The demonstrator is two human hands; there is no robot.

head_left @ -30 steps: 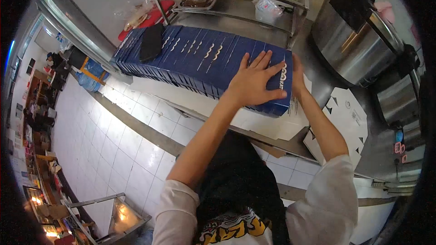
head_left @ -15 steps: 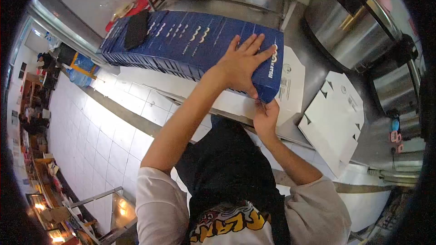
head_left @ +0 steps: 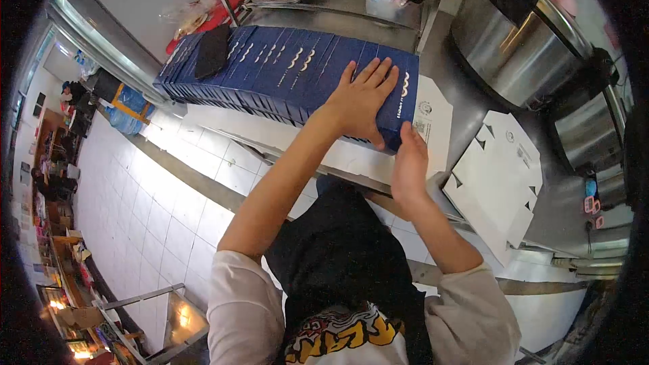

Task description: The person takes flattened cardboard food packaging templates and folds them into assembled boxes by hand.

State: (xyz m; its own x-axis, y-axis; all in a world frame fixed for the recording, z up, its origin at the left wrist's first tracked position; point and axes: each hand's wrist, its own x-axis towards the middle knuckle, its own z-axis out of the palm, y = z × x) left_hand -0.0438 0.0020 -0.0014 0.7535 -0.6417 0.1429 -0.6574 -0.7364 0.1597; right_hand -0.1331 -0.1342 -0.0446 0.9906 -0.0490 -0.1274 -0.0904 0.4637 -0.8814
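Blue cartons (head_left: 270,71) lined along steel counter (head_left: 464,122); white tiled floor (head_left: 155,216) below.

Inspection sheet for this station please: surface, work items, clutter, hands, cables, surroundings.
Surface: steel counter, partly covered by white printed card sheets.
Work items: long row of blue boxes, packed side by side, on white card.
Clutter: dark object on the row's far end.
Hands: left hand spread on top of the row; right hand at its near right corner, fingers extended, contact unclear.
Cables: none certain; dark strand at right too small to identify.
Surroundings: large steel pot, metal rack, tiled floor.
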